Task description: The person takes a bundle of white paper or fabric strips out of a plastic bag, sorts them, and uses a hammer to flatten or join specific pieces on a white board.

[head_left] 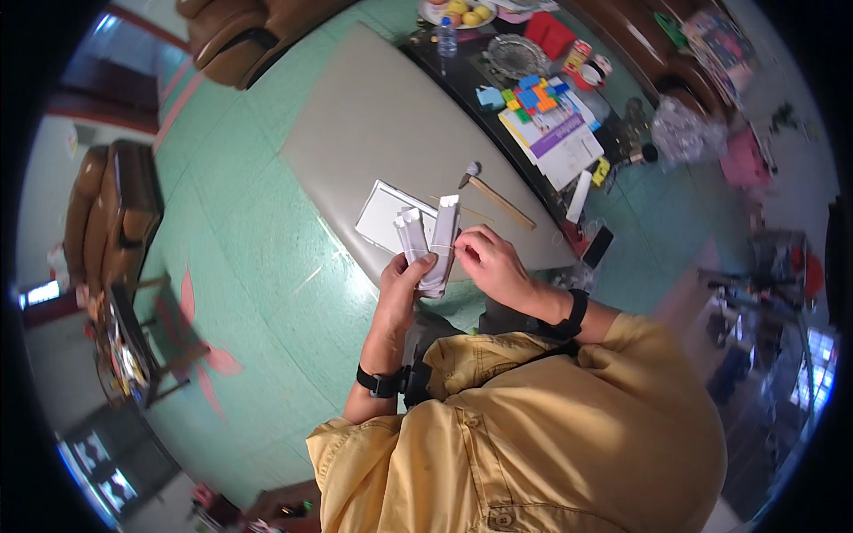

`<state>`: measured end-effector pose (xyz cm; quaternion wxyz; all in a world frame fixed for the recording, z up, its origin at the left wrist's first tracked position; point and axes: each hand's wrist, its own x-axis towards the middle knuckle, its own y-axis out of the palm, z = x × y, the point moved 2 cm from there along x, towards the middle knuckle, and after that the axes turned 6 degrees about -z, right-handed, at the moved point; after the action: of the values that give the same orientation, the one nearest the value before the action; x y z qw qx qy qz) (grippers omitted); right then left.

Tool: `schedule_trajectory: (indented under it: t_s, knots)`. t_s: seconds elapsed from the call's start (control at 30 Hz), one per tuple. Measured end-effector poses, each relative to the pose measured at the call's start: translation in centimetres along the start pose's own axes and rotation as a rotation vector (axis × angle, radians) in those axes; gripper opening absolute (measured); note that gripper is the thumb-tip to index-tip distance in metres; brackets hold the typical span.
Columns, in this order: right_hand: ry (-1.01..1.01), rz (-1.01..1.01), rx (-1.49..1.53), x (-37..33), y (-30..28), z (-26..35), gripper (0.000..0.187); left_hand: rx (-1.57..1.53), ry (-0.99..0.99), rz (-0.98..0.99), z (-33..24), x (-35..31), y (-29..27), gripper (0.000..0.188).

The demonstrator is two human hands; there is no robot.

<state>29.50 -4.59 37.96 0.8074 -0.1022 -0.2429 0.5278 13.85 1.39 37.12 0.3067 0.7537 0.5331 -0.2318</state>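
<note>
The person's left grip [404, 274] clamps two bundles of flat white strips [447, 224] under its thumb, their upper ends splayed apart beyond it. Just right of it, the right grip [491, 264] pinches a thin pale band [442, 246] crossing the right-hand bundle. Beyond both, a white panel [378, 218] and a hammer [503, 203] lie on the grey counter [373, 115].

purple-banded sheet [562, 135]: pale lettering along the band, too small to read surely
red-and-yellow packet [577, 57]: small printed marks on its face, too blurred to make out
</note>
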Motion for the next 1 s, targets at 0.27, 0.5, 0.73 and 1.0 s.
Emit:
schedule_trajectory:
  t_s: [0.27, 0.5, 0.73, 1.0]
  knots:
    - [0.775, -0.188, 0.749, -2.0, 4.9, 0.1, 0.006, 0.085, -0.261, 0.338, -0.5, 2.5, -7.1, 0.049]
    - [0.870, -0.103, 0.700, -5.4, 6.2, 0.8, 0.007, 0.153, -0.386, 0.421, -0.6, 4.1, -9.2, 0.045]
    - [1.110, -0.558, 0.717, -10.6, 2.9, -3.0, 0.006, 0.751, -0.531, 0.770, 0.7, 4.7, -9.6, 0.052]
    - [1.334, -0.050, 0.202, -28.0, 2.6, -8.6, 0.013, 0.539, -0.685, 0.602, 3.8, 7.1, -13.0, 0.051]
